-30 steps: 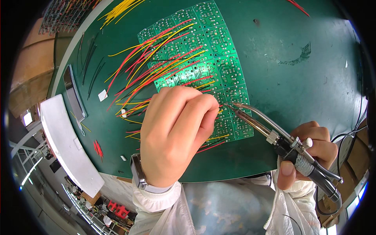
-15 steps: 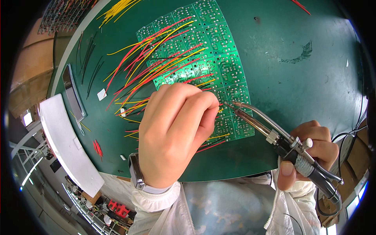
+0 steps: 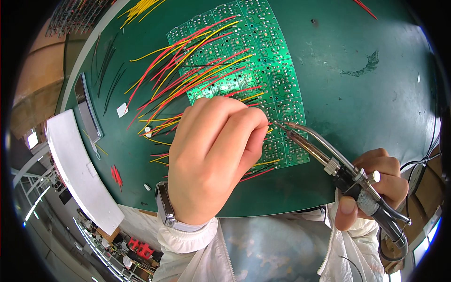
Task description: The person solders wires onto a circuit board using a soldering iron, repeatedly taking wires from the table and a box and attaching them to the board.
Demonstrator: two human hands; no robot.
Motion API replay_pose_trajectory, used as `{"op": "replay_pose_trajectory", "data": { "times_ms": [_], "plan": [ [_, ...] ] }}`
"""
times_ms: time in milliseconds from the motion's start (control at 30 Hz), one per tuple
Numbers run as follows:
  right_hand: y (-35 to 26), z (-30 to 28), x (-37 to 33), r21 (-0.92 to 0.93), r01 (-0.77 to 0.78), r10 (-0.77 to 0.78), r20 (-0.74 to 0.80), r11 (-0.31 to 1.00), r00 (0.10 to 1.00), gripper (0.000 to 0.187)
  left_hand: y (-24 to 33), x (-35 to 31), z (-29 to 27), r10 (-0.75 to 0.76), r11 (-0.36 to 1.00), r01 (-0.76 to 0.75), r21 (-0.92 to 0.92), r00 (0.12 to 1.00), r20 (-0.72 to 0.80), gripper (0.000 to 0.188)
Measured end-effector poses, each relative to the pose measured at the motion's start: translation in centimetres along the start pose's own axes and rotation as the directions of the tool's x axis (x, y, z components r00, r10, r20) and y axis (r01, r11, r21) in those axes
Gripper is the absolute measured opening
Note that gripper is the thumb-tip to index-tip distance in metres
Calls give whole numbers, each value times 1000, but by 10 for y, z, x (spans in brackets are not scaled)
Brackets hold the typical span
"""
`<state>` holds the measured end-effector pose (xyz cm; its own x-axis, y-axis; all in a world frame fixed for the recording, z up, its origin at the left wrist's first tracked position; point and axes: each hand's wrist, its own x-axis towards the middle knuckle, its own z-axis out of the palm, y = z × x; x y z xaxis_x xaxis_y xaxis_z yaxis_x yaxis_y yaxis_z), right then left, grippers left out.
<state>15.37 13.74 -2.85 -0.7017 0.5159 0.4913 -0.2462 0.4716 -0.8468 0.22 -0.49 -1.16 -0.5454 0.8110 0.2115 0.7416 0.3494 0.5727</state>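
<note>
Right hand (image 3: 378, 181) grips soldering iron (image 3: 329, 162), tip touching green circuit board panel (image 3: 277, 84) on green mat (image 3: 376, 94). Left hand (image 3: 211, 160) rests curled on the panel, fingertips pinched near the tip; what they hold is hidden. Red and yellow wires (image 3: 188, 75) lie across the board.

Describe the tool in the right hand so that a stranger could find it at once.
On the green mat lies a green circuit board panel covered with red and yellow wires. At its lower right edge, the right hand holds a soldering iron, the only metal-tipped, black-handled tool there.
</note>
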Motion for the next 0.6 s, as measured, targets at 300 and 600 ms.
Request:
{"op": "replay_pose_trajectory", "data": {
  "times_ms": [300,600],
  "plan": [
    [2,2,-2,14,-6,6,-4,1000,1000,39,0,0,0,-6,1000,6,3,1000,6,21],
    [0,-2,0,12,8,-8,4,1000,1000,39,3,0,2,6,1000,-6,4,1000,-15,21]
  ]
}}
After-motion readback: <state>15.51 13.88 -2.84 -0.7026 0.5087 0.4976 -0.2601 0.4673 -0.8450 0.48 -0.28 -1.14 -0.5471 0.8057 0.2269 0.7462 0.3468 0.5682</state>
